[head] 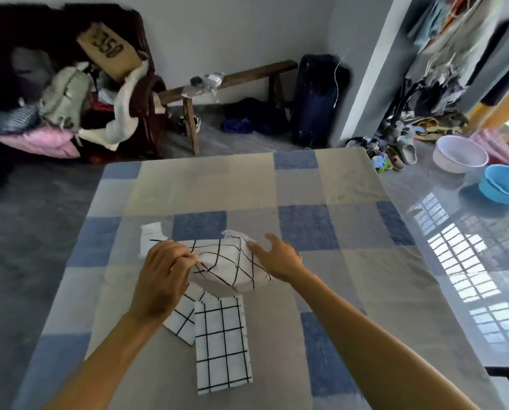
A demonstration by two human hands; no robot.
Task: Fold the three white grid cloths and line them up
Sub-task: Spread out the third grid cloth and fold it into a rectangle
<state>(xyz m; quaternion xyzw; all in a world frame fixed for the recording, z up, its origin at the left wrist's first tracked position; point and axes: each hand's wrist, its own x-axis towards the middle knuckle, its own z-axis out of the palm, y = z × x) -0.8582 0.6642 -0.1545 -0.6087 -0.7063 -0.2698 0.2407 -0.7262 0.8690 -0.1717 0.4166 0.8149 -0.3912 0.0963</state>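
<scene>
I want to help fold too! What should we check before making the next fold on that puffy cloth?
1. Left hand pinching the puffy grid cloth: ok.
2. Right hand gripping it: not ok, fingers open at its edge.
3. Cloth flat: not ok, bulging.
4. Folded cloth near you neat: ok.
5. Cloths lined up: not ok, second folded cloth lies angled, tucked under.
6. Checked table cover has room: ok.

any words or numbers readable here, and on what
"350", printed upside down on the brown cardboard box atop the clutter pile at far left.
Nothing else reads: the grid cloths, the checked sheet and the basins show no text.
</scene>
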